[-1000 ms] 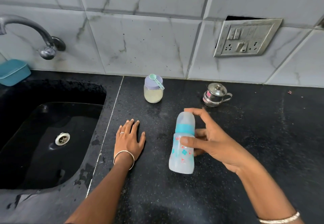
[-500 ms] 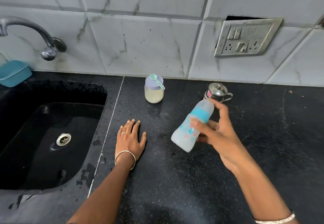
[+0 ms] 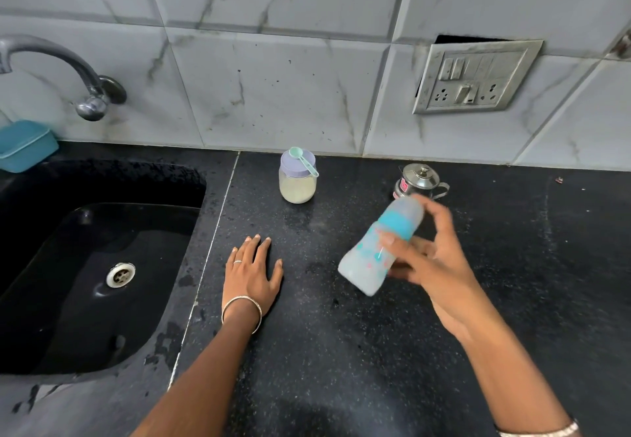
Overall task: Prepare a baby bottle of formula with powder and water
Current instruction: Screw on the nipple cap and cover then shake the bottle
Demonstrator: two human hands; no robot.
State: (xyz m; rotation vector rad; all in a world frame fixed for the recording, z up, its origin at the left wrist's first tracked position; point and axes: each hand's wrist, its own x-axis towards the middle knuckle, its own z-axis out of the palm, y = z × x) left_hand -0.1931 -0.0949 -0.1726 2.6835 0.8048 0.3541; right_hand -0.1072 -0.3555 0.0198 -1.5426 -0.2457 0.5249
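My right hand point(image 3: 433, 265) grips a capped baby bottle point(image 3: 370, 259) with a blue collar and milky contents, held above the black counter point(image 3: 341, 351). The bottle is tilted, cap end up and to the right, and blurred by motion. My left hand point(image 3: 251, 272) rests flat on the counter, fingers straight, left of the bottle. At the back stands a jar of pale powder point(image 3: 297, 180) with a lilac lid and a teal scoop point(image 3: 303, 160) lying on the lid. A small lidded steel pot point(image 3: 421, 180) stands behind the bottle.
A black sink point(image 3: 95, 265) with a drain fills the left side, under a metal tap point(image 3: 68, 71). A teal plastic box point(image 3: 24, 144) sits at the far left by the wall. A switch and socket plate point(image 3: 474, 78) hangs on the tiled wall.
My right hand lifted the upright bottle and tilted it, cap swinging up and to the right; it now moves in a blur. My left hand stayed flat in place.
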